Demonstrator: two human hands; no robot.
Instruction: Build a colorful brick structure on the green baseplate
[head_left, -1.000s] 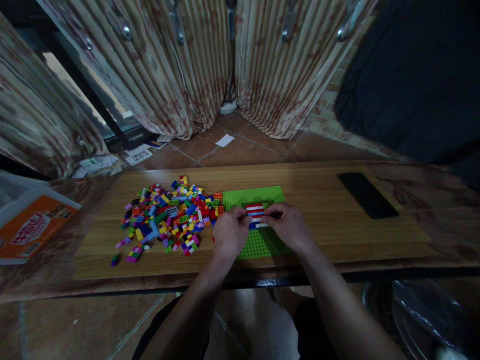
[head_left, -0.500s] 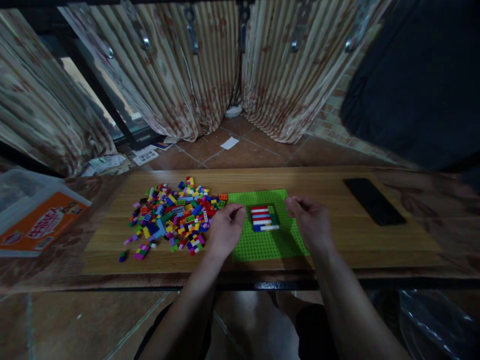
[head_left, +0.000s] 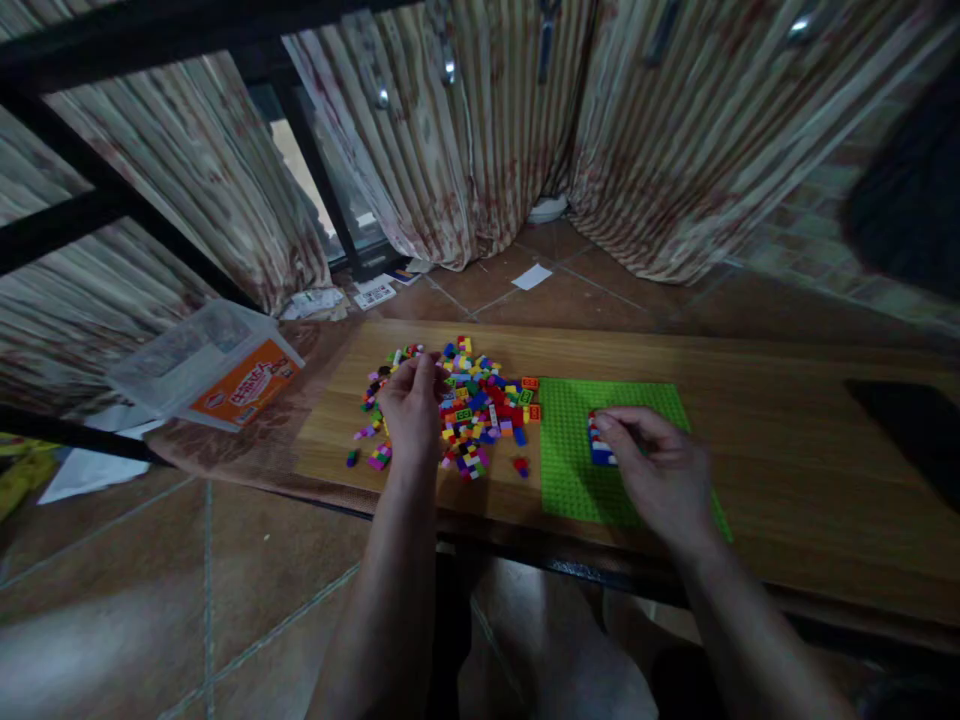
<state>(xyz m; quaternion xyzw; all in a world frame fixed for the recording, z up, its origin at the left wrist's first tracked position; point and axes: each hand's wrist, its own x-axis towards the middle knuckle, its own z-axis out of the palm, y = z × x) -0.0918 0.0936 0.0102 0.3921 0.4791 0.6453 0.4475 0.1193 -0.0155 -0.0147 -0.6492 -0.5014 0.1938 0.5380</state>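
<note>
My left hand (head_left: 409,405) hovers over the far left part of a pile of colourful toy building bricks (head_left: 476,400), its fingers curled closed towards the thumb. What they hold, if anything, is hidden. On a green studded baseplate (head_left: 570,460) stands a small block of bricks (head_left: 600,450) with red, white and blue rows showing. My right hand (head_left: 664,470) covers most of it from the right. Thumb and fingertips are pinched together at its top; anything between them is too small to make out.
The bricks and baseplate lie on a wooden board (head_left: 787,450). A clear plastic box (head_left: 202,350) with an orange label stands at the left. A dark flat panel (head_left: 911,430) lies at the right. Stray bricks (head_left: 521,466) sit near the front edge.
The view has turned left. My left hand has moved from beside the baseplate to over the brick pile. My right hand has moved in onto the small block of bricks.
</note>
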